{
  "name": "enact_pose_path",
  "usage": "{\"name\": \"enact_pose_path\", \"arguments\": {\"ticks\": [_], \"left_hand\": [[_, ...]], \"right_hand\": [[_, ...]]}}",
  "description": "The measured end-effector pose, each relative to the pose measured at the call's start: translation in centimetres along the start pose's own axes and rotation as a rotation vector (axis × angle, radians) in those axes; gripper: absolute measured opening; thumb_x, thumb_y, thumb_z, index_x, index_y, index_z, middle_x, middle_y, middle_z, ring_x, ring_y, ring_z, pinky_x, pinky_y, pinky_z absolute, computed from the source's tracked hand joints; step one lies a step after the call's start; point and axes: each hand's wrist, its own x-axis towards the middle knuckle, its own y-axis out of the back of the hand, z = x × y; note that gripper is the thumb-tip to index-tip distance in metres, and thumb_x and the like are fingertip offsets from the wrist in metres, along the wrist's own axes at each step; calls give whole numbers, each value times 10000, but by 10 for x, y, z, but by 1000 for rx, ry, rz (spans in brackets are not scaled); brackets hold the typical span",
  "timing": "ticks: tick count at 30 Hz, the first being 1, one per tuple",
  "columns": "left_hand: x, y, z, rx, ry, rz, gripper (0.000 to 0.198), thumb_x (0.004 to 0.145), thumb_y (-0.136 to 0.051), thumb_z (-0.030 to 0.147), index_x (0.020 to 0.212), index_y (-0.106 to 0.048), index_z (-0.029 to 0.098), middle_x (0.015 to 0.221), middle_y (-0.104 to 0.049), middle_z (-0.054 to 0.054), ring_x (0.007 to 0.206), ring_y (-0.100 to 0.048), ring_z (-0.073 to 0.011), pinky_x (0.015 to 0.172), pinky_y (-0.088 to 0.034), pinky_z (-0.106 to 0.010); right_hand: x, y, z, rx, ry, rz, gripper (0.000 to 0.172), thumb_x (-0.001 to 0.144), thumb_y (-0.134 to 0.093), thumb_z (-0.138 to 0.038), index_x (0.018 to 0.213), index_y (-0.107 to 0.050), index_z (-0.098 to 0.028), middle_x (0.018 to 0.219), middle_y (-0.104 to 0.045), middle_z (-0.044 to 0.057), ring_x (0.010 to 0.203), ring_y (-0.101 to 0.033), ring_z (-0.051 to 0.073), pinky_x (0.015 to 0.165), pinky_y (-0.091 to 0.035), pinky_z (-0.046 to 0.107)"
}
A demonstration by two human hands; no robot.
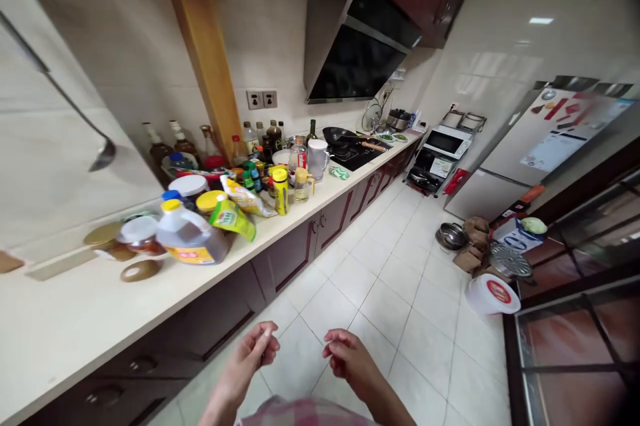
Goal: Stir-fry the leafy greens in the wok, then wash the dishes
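Note:
My left hand (249,356) and my right hand (347,356) hang in front of me above the white floor tiles (330,309), fingers loosely curled and holding nothing. Neither hand touches anything. The nearest thing to them is the dark red lower cabinet (200,326) under the cream countertop (85,313). On that counter stands a crowd of groceries, including a plastic oil jug with a yellow cap (190,236), a green and yellow pouch (233,219), and several glass bottles (173,146) along the wall.
Farther along the counter, a black wok (340,139) sits on a cooktop under a range hood (357,46). A fridge (543,146) and a microwave on a rack (443,143) stand opposite. A steel bowl (451,236) and a white tub (493,294) are on the floor by a glass door frame (565,333).

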Motion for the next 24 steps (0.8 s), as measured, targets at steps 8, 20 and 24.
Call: {"name": "enact_pose_path", "arguments": {"ticks": [8, 20, 24], "left_hand": [[161, -116, 21, 32, 48, -119, 567, 631, -826, 651, 840, -627, 164, 661, -659, -14, 556, -523, -88, 573, -380, -206], [431, -335, 195, 93, -105, -239, 396, 745, -801, 500, 841, -729, 122, 773, -734, -100, 660, -641, -159, 652, -476, -254], [547, -428, 249, 131, -130, -226, 437, 803, -740, 534, 900, -730, 108, 935, -738, -135, 795, -654, -171, 722, -464, -260]], "right_hand": [[103, 103, -94, 50, 52, 11, 452, 593, -805, -437, 898, -604, -170, 738, -666, 14, 518, -463, 66, 513, -239, 210], [315, 283, -430, -362, 320, 127, 529, 614, -749, -483, 1017, -643, -156, 840, -710, 71, 633, -592, 141, 581, -427, 264], [412, 355, -571, -500, 510, 323, 504, 687, -702, -438, 1082, -616, -138, 912, -706, 91, 702, -630, 166, 599, -463, 269]]}}
